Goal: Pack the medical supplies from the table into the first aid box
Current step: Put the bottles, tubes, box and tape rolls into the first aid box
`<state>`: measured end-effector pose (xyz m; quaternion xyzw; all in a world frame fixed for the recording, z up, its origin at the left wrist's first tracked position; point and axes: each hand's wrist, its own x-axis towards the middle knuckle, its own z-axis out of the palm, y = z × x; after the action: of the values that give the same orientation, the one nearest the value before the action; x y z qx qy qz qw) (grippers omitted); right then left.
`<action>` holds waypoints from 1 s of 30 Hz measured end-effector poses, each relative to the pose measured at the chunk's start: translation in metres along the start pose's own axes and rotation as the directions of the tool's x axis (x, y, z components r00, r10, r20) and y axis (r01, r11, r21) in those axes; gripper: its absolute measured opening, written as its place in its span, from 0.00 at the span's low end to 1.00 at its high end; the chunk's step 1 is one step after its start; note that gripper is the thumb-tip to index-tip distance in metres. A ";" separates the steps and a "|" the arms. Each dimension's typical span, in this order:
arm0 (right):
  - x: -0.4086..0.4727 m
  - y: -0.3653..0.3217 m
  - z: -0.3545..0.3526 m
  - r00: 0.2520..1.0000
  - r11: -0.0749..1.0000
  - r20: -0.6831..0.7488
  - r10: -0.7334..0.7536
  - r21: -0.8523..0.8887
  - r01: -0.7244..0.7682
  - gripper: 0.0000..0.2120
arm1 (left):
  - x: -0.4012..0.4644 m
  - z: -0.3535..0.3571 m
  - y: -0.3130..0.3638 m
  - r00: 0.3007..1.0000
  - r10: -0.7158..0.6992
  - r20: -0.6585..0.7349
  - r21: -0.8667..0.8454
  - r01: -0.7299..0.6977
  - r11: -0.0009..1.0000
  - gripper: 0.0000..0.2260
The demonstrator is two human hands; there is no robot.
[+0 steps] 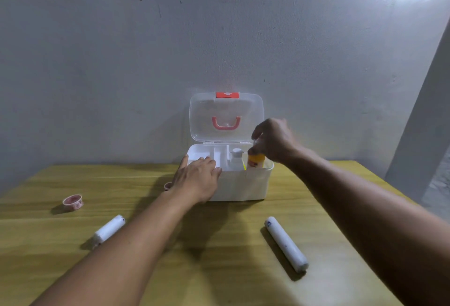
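Observation:
The white first aid box point(246, 186) stands at the back of the table with its clear lid point(226, 116) raised against the wall. My left hand point(197, 179) rests on the box's front left corner, fingers over the rim. My right hand point(272, 140) holds an orange bottle point(256, 161) by its top, the bottle partly down in the box's right side. A white bottle point(236, 158) stands inside beside it. Two white bandage rolls point(109, 229) point(286, 243) lie on the table in front. A pink tape roll point(73, 202) sits at the left.
The wooden table point(219, 269) ends at a grey wall point(146, 62) right behind the box. Another small pink roll point(168, 186) peeks out behind my left wrist. The box's white inner tray point(202, 155) shows at the left. A bright light glares top right.

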<state>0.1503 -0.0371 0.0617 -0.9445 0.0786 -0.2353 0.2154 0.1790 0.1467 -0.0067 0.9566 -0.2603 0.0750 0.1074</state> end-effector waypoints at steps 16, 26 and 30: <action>-0.009 0.069 -0.008 0.985 0.994 -0.135 0.110 -0.005 -0.112 0.08 | -0.008 0.014 0.017 0.948 0.122 -0.294 0.073 -0.105 0.992 0.27; -0.062 0.132 0.008 0.954 0.902 0.180 0.240 -0.404 -0.151 0.09 | -0.018 0.037 0.067 0.952 0.182 -0.246 0.037 -0.178 0.983 0.29; -0.086 0.098 -0.006 0.948 0.919 0.282 0.145 -0.393 -0.024 0.12 | -0.019 0.038 0.059 0.951 0.184 -0.247 0.041 -0.180 0.983 0.31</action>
<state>0.0676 -0.1054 -0.0119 -0.9888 0.1303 -0.0570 0.0457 0.1358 0.0971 -0.0376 0.9123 -0.3311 0.2068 0.1234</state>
